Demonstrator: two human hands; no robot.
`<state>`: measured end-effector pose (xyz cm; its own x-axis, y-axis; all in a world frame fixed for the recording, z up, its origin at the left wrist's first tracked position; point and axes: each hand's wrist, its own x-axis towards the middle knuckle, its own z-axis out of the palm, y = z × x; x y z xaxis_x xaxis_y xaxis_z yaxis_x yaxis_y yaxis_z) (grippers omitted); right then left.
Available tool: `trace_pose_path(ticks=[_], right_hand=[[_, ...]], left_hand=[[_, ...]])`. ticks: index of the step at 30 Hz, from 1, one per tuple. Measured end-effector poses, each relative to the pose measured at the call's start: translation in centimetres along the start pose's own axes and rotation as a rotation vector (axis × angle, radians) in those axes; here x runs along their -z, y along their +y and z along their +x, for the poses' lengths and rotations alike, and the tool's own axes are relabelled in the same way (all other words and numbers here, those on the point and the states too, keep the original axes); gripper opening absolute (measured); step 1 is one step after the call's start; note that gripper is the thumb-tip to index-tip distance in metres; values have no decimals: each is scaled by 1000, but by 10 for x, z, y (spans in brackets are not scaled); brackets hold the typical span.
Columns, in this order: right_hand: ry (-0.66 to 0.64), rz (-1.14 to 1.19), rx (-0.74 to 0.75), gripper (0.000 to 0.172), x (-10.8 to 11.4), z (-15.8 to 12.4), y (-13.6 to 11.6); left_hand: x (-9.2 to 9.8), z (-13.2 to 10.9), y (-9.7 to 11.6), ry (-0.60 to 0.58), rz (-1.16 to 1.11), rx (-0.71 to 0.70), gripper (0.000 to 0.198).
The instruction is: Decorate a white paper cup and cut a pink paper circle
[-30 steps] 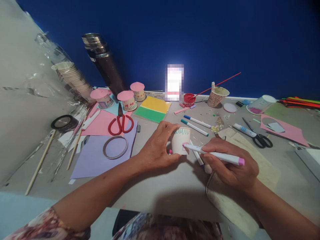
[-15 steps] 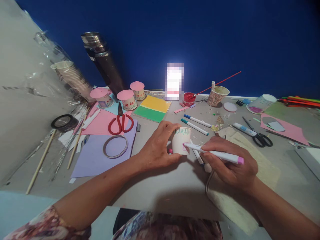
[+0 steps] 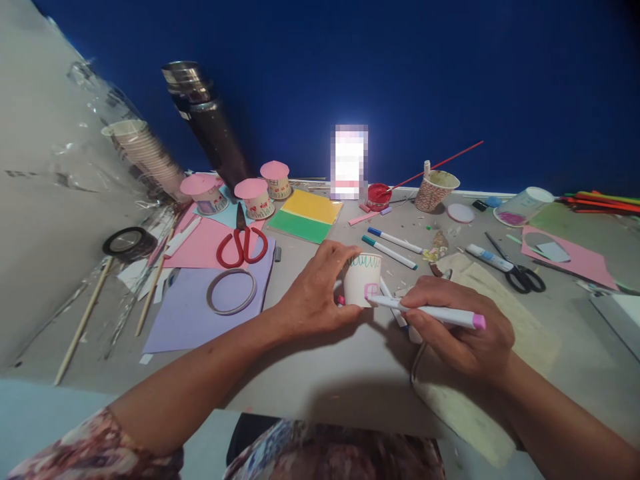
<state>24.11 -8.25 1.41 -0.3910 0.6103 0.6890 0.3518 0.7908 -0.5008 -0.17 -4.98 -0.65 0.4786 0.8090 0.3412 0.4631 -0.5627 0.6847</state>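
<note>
Left, a tape ring (image 3: 231,311) lies on purple paper (image 3: 183,317), just nearer than red-handled scissors (image 3: 243,232). Right of these, the left hand (image 3: 307,283) grips a small white paper cup (image 3: 355,283) between thumb and fingers, near the middle of the scene. The cup is wide end up, tapering downward; green zigzags run below its rim, and a pink window-like square with crossed lines sits low at its right. There a white, pink-ended marker (image 3: 440,313) points its tip, pinched by the right hand's (image 3: 465,327) curled fingers.

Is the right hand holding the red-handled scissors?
No, the right hand holds a pink-ended white marker, while the red-handled scissors lie on coloured paper.
</note>
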Motion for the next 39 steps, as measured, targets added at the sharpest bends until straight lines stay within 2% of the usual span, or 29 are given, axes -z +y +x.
trace_pose_path(ticks=[17, 28, 39], right_hand=[[85, 12, -3, 22, 2, -2, 2], [33, 3, 27, 19, -1, 2, -2], [179, -113, -37, 20, 5, -4, 2]], left_hand=[[-1, 1, -5, 19, -38, 30, 75], [-2, 0, -5, 31, -98, 53, 72], [-1, 2, -1, 32, -264, 171, 66]])
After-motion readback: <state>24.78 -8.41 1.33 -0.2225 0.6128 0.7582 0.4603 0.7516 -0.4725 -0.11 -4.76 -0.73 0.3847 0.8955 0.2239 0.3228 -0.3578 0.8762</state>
